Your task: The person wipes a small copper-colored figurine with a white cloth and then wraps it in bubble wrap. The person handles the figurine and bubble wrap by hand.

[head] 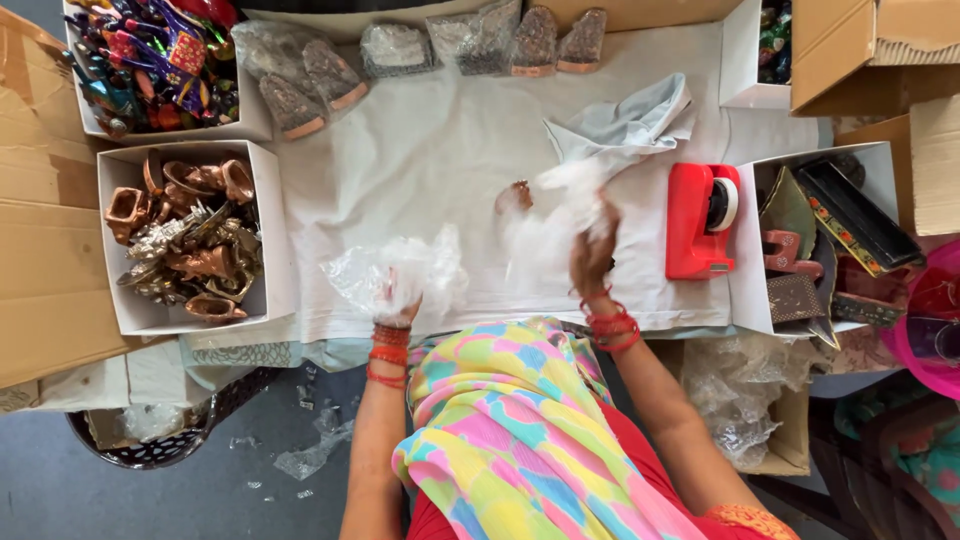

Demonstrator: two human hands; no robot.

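Left hand [400, 296] grip closed on plastic bag [395, 272]; right hand [594, 250] blurred.

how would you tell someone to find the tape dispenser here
Start from the white-covered table and look to its right side, just left of the open white box of dark trays. The tape dispenser stands there, beside the person's right hand. It is the only solid red plastic block, with a white roll in its top.

Head cam, steep down, close.
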